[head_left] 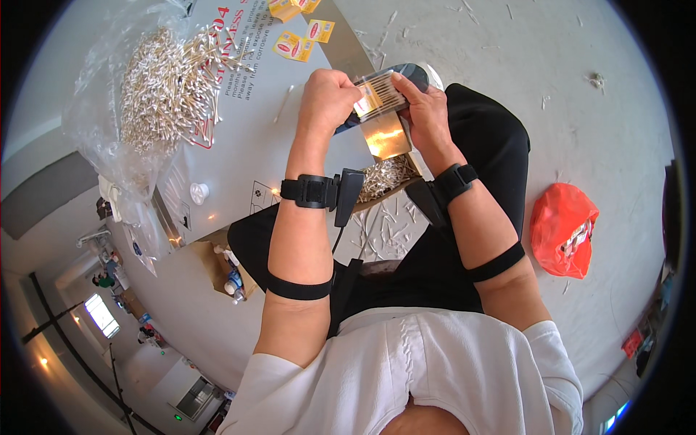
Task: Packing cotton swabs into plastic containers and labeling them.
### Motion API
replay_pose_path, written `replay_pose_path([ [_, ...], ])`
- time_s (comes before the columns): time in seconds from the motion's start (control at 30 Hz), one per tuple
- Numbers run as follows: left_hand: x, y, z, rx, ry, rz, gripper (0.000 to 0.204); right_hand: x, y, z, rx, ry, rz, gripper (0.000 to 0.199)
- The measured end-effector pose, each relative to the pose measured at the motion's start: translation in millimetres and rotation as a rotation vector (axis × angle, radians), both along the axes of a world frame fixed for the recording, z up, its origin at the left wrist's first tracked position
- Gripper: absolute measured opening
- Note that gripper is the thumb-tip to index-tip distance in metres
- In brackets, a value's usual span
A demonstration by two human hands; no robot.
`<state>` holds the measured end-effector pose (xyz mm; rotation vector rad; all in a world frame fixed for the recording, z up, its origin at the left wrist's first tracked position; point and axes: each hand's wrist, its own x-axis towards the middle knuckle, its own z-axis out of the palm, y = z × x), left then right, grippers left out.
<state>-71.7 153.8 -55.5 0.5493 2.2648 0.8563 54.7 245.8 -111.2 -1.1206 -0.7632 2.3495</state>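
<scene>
Between my hands, above the table's right edge, is a flat clear plastic pack of cotton swabs (386, 95) with a yellow card (367, 98) at its left end. My right hand (428, 114) grips the right end, thumb pressed on top of the swabs and the other fingers mostly hidden behind. At the card end, my left hand (328, 100) is closed in a pinch against the pack's edge; its fingertips are partly hidden. A single cotton swab (283, 104) lies on the table left of that hand.
Loose cotton swabs (163, 90) heap on a clear plastic bag (87, 109) at the table's left. Yellow cards (293, 46) lie at the far side. Below my hands sits an open box of swabs (386, 179). A red plastic bag (562, 225) stands on the floor, right.
</scene>
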Motion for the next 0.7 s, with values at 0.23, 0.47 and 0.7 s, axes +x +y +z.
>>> replay_pose_path([
  [0.23, 7.5, 4.2, 5.6, -0.006, 0.087, -0.028, 0.007, 1.2, 0.6, -0.8, 0.005, 0.005, 0.001, 0.014],
  [0.47, 11.3, -2.1, -7.7, 0.033, 0.106, 0.092, 0.006, 0.1, -0.9, 2.0, 0.001, 0.008, 0.006, 0.015],
  [0.7, 21.6, 5.7, -6.6, -0.024, 0.225, 0.128, 0.013, 1.4, 0.8, 0.6, 0.018, -0.007, 0.009, 0.015],
])
